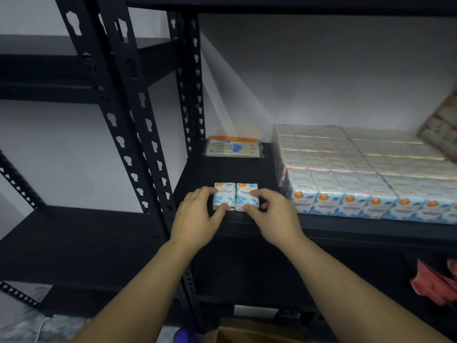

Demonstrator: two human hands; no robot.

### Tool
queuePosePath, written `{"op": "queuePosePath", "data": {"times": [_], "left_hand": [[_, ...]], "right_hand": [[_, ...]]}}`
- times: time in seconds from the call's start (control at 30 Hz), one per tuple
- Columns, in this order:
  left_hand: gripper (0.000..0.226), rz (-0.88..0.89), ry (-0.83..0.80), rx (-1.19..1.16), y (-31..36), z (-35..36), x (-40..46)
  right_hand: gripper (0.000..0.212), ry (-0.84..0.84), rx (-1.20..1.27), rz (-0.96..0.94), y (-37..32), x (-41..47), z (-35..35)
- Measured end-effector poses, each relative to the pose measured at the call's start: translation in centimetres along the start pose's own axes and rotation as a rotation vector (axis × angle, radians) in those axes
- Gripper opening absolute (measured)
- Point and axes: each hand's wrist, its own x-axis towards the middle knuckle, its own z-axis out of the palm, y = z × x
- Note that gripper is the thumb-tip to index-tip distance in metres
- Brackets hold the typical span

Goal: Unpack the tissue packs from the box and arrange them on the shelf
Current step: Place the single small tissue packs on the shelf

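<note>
Two small white-and-blue tissue packs stand side by side near the front edge of the black shelf (222, 169). My left hand (197, 219) grips the left tissue pack (223, 195) between thumb and fingers. My right hand (272, 216) grips the right tissue pack (247, 194) the same way. To the right, several matching packs form a large block of tissue packs (358, 174) covering the shelf. A flat wrapped tissue bundle (233, 147) lies at the back left of the shelf. The cardboard box (247, 334) shows at the bottom edge, below the shelf.
Black perforated uprights (138, 134) stand just left of the packs. Another black rack (74, 238) sits to the left. A red cloth or bag (435, 285) lies on the lower shelf at right. A leaning package (442, 129) rests at the far right.
</note>
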Motion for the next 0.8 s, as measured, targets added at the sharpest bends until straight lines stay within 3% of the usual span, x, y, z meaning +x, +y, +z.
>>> {"op": "queuePosePath", "data": {"times": [0.17,0.8], "left_hand": [[0.049,0.011,-0.015,0.057,0.1,0.5,0.9],[0.042,-0.095,-0.101,0.131,0.0,3.0,10.3]], "right_hand": [[0.043,0.015,-0.037,-0.012,-0.2,1.6,1.2],[0.043,0.058,-0.164,0.0,-0.1,9.6,4.5]]}}
